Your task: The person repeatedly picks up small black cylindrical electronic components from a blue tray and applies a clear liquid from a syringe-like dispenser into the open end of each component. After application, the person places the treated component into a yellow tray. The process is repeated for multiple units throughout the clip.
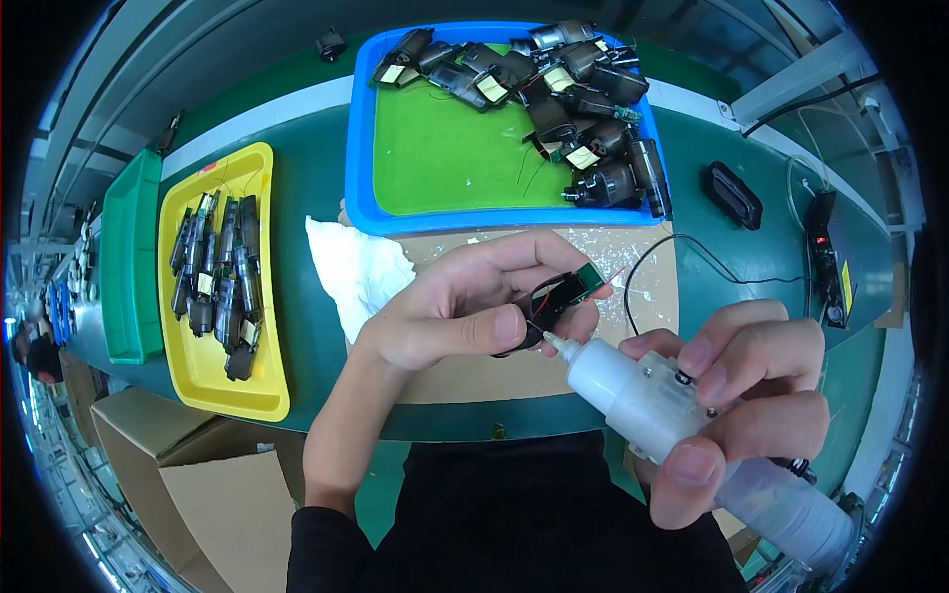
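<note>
My left hand [465,301] is closed around a small black part [559,299] with a green circuit board at its end and thin wires. In my right hand [751,395] is a whitish, translucent glue dispenser [652,403] with a cylindrical body, held at a slant with the fingers wrapped over its top. Its narrow nozzle points up and left, right beside the black part; I cannot tell whether the two touch. The fingers of my left hand hide some of the part. Beneath both hands lies a brown cardboard sheet [474,381] with whitish spots.
A blue tray [361,188] with a green lining holds many dark parts. On the left, a yellow tray [198,385] carries more, with a green tray [129,287] beyond it. A crumpled white cloth [356,277], a black case [733,195] and a cabled black box [822,262] lie around. Cardboard boxes [232,504] stand below.
</note>
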Demonstrator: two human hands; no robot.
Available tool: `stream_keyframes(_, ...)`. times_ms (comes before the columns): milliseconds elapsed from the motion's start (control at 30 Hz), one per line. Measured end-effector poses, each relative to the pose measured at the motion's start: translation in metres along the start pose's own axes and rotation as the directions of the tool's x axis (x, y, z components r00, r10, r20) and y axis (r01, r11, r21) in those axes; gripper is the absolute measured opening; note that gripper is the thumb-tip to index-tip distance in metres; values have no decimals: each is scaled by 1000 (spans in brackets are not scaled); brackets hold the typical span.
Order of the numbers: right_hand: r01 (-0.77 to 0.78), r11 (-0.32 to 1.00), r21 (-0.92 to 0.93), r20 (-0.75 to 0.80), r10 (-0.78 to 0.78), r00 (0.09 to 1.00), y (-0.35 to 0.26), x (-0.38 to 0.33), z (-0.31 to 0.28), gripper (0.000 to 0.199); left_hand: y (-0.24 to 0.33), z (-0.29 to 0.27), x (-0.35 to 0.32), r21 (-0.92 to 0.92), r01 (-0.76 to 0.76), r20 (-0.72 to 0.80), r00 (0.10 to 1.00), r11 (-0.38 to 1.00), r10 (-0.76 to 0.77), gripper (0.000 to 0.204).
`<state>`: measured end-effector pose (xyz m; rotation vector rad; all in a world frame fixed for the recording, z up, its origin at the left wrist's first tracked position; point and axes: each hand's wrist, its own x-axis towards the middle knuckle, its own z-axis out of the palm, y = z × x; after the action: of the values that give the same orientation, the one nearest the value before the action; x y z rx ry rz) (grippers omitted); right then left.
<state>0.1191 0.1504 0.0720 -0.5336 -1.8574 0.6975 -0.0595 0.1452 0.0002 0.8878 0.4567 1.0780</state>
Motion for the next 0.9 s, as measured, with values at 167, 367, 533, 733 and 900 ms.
stream_keyframes(167,-45,999,-21,81,46,996,-7,1,-6,25,-2,0,1,-22,-28,37,999,999,29,62)
stream_keyframes(367,-37,999,-27,57,38,998,-9,-5,-4,26,-1,2,0,-35,-33,19,999,999,33,62)
stream_keyframes(533,-42,999,17,57,41,998,-8,-7,-6,27,2,5,1,-49,-15,31,999,999,17,63)
stream_keyframes(733,-44,999,9,110,43,993,-10,-3,-8,27,2,5,1,-64,-20,49,999,998,23,62)
stream_keyframes(900,-56,998,-17,124,57,991,-14,-2,-10,27,2,4,1,-85,-26,69,997,996,32,62)
